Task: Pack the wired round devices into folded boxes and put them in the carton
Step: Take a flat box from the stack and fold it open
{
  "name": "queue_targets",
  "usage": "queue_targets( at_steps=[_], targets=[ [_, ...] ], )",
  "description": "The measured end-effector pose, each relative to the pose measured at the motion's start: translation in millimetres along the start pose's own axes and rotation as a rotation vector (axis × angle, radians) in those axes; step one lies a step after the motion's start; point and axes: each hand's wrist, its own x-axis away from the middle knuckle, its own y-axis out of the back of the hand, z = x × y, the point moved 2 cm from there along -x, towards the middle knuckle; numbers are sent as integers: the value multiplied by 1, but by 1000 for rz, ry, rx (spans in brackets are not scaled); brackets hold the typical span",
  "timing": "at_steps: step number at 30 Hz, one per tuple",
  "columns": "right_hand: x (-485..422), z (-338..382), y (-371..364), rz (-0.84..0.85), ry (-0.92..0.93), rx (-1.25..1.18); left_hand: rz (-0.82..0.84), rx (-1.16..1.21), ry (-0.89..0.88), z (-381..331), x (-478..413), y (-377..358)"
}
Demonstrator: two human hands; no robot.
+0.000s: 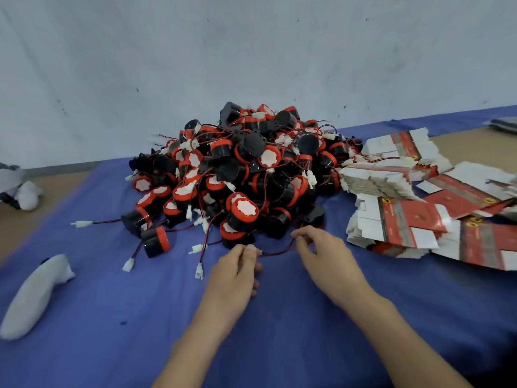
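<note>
**Both hands pinching one red-and-black wire (277, 252) at the foot of the device pile (246, 169)**

At the far left, a grey-and-white bundle (21, 186) is lying on the bare tan tabletop (58, 191), off the blue cloth (112, 317) that is covering the middle of the table. Nearer, a pale soft object (36, 295), blurred, is lying on the cloth's left part. Right of it, a stray device (156, 242), black with a red band, is lying on its side just off the pile, with white plugs (128, 265) lying on the cloth around it. The pile itself is sitting at the centre against the pale wall (251, 51): round black devices with red rims and white faces, their thin wires tangling together.

Just in front of the pile, the left hand (237, 273) is curling its fingers and pinching one end of the wire between thumb and fingertips. The wire is sagging in a short arc across to the right hand (321, 256), which is pinching it between thumb and fingertip, the other fingers loosely bent. Which device the wire belongs to cannot be told.

Right of the hands, stacks of flat boxes (405, 219), white with red printed panels, are fanning out over the cloth, touching the pile's right edge. At the far right, a dark flat thing (503, 124) is lying near the wall, too blurred to tell.
</note>
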Motion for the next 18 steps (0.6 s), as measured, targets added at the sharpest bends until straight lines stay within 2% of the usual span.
queue_targets(
  at_steps=[8, 18],
  targets=[
    [-8, -10, 19, -115, -55, 63, -9, -5, 14, 0, -2, -2],
    [-17, -13, 20, -161, -96, -35, -5, 16, 27, 0, -1, -2]
  ],
)
